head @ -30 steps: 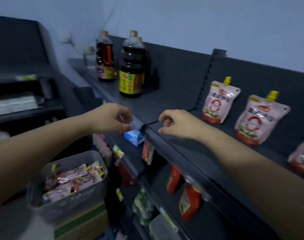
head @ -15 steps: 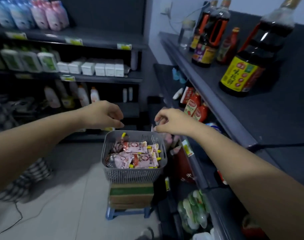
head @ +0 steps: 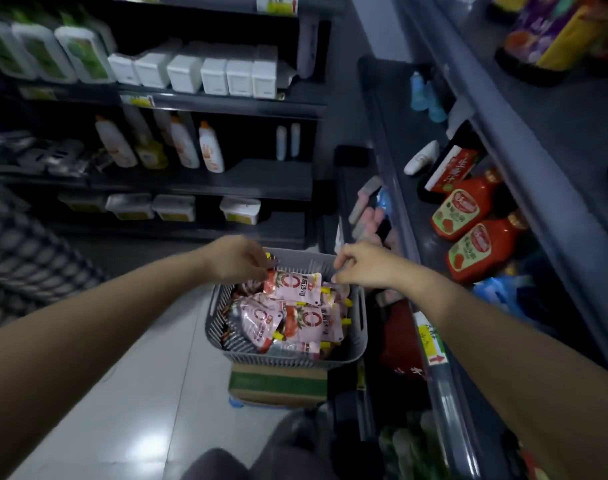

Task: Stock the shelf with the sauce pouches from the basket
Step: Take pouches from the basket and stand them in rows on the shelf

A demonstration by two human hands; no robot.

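Many dark shelves (head: 205,178), glossy pale floor (head: 140,393), basket (head: 288,360) atop box (head: 278,384).

Two bare forearms, the left arm (head: 88,341) and the right arm (head: 503,341), uncovered all the way to the edge of view. Long and smooth, wide near the camera and thin at the wrists. Bare left hand (head: 238,259) and bare right hand (head: 363,266) as well, a bit blurred. Low down in the middle, soft dark grey cloth (head: 223,464), maybe trouser legs over the knees. Beside it, another dark round lump (head: 302,431), too dim to tell what.
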